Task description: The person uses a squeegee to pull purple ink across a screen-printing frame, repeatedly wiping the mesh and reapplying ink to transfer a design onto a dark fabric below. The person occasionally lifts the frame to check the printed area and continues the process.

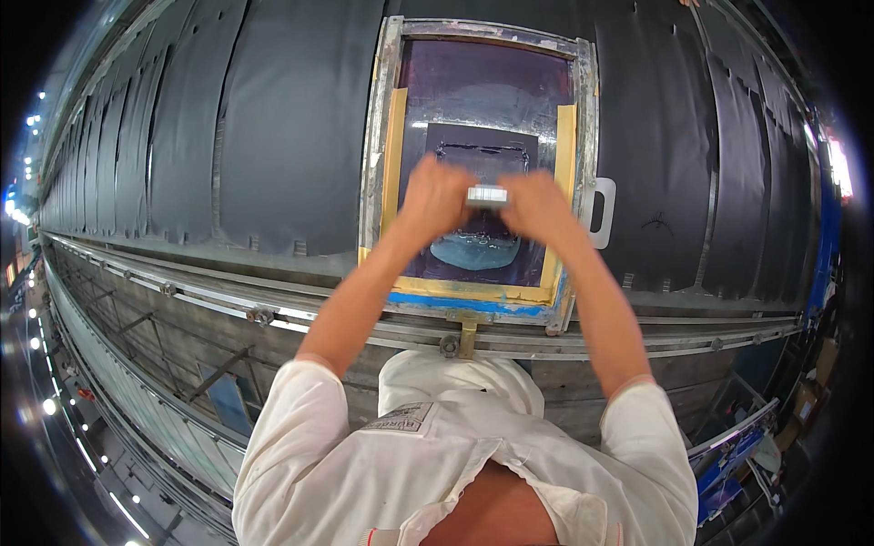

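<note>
A squeegee (488,196) with a pale, short middle part spans the gap between my two hands over a printing screen. My left hand (435,196) is closed round its left end and my right hand (535,205) round its right end; both are slightly blurred. They sit over the mesh (487,73), inside a worn metal screen frame (592,91). A dark rectangular patch with a shiny wet outline lies beneath the squeegee. Nearer to me on the mesh is a bluish, glossy curved smear (475,255). The squeegee's blade is hidden.
Yellow tape (566,136) lines the frame's inner sides, with blue tape (473,305) along the near edge. A white handle-like cutout piece (603,214) lies right of the frame. Black sheets (291,118) cover the long table. A metal rail (228,296) runs along its near side.
</note>
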The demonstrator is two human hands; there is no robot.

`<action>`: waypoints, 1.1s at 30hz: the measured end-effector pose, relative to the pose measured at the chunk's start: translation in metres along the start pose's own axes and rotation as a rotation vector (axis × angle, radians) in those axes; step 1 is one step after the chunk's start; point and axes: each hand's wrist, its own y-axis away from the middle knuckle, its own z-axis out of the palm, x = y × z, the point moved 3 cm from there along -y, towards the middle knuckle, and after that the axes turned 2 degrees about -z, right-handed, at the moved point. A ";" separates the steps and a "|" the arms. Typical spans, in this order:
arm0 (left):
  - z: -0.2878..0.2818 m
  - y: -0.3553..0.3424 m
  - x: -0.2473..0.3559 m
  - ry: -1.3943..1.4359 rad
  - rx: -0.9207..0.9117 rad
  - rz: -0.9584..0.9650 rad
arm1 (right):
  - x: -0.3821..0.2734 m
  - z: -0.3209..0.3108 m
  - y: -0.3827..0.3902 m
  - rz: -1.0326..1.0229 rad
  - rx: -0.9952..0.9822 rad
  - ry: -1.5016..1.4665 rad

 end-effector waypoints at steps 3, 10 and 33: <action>0.000 0.040 0.019 0.030 -0.137 0.011 | -0.024 0.019 0.039 -0.063 -0.027 -0.059; -0.010 -0.072 -0.017 -0.080 0.019 0.075 | 0.034 -0.038 -0.044 0.021 0.099 -0.028; 0.010 0.068 0.026 -0.081 0.176 0.141 | 0.115 -0.021 0.090 0.828 0.723 -0.524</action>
